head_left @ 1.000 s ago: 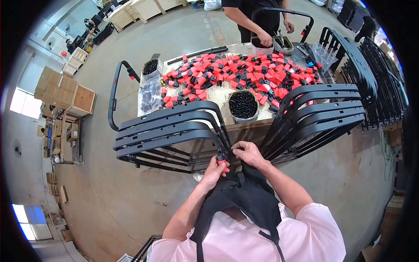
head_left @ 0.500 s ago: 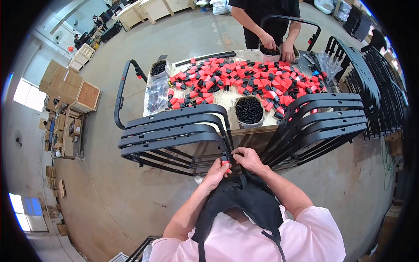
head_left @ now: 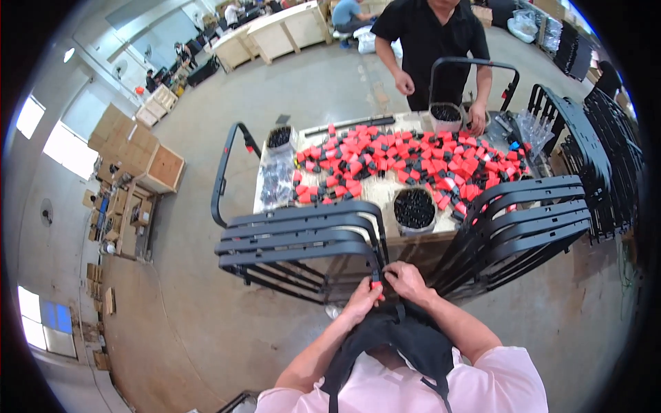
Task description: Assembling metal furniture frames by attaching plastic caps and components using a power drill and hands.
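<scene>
Close to my body, my left hand [head_left: 362, 301] is closed round a red-and-black plastic clip [head_left: 377, 290] at the near end of a black tubular frame [head_left: 303, 255]. That frame is the closest of several bent black frames leaning against the table's left front. My right hand [head_left: 409, 281] is pinched just right of the clip, fingertips against the frame's leg. Anything between those fingertips is too small to make out. On the table [head_left: 270, 196] lies a wide heap of similar red-and-black clips [head_left: 413, 151]. A tub of small black parts [head_left: 414, 210] stands at its front edge.
A second group of black frames [head_left: 530, 206] leans at the table's right front. More frames [head_left: 585, 158] stand farther right. Across the table a person in black [head_left: 434, 55] has a hand by the tubs [head_left: 445, 118]. Another tub [head_left: 280, 139] sits at the far left corner.
The view has tilted up and shifted, so everything sits lower and farther right. The person opposite has raised one hand from a tub. My hands keep their places at the frame end.
</scene>
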A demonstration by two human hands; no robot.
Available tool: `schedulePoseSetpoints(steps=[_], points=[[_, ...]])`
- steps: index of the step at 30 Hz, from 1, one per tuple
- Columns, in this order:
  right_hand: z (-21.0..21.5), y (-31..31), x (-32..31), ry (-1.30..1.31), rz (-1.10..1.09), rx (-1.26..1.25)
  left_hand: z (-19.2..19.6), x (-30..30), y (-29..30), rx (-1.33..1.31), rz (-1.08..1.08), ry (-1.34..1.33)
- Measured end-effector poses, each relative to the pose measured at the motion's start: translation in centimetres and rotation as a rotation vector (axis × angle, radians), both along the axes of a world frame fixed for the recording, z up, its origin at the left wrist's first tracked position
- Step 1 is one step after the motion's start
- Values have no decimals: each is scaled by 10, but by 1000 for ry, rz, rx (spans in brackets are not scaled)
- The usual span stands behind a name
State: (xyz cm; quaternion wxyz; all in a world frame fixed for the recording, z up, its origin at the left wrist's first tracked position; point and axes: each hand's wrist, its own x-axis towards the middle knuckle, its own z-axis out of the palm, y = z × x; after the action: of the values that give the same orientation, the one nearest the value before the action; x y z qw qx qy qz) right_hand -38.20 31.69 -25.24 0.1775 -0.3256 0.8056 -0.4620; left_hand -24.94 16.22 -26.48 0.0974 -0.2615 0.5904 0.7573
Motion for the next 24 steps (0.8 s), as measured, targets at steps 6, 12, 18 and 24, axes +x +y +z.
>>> schedulePoseSetpoints(steps=[6,12,18,24], points=[[9,-2,1,-16,21,46,5,2,-3,125,64,-63],[16,-3,-3,-113,56,64,-2,-1,-6,61,99,-60],[3,-5,-5,-190,31,45,-5,-4,-4,97,95,-44],[9,-3,-6,-229,36,73,-10,0,-6,148,94,-31]])
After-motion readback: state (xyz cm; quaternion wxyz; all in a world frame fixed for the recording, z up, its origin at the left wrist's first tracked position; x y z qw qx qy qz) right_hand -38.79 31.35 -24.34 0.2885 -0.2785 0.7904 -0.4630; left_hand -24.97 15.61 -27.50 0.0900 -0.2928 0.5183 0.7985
